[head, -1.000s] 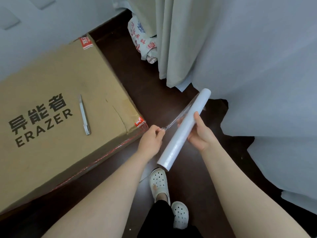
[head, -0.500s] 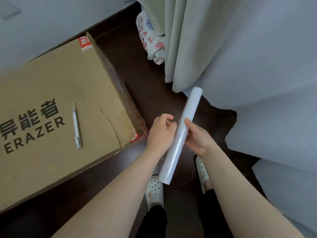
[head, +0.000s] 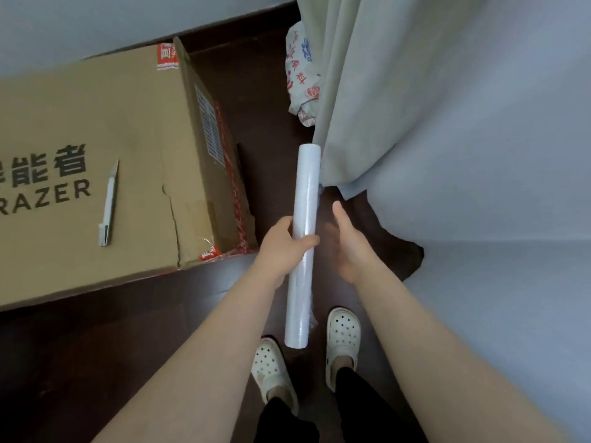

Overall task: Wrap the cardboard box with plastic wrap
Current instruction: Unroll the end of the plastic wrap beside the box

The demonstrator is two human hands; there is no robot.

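A long white roll of plastic wrap [head: 303,199] points away from me over the dark floor. My left hand [head: 284,243] grips it near its middle, fingers curled round it. My right hand [head: 347,241] hovers just to the right of the roll, fingers straight, blurred and apart from it. The big brown cardboard box [head: 80,129] with black "ERAZER" print and red tape lies on the floor to the left, its near right corner close to my left hand.
A white utility knife [head: 109,204] lies on top of the box. Pale curtains [head: 367,91] hang at the right, with a printed bag [head: 300,68] behind them. My two white clogs [head: 342,334] stand below the roll on the dark floor.
The pulled-out film went back to the roll. My left hand took hold of the roll and my right hand let go. The roll swung to point straight away from me.
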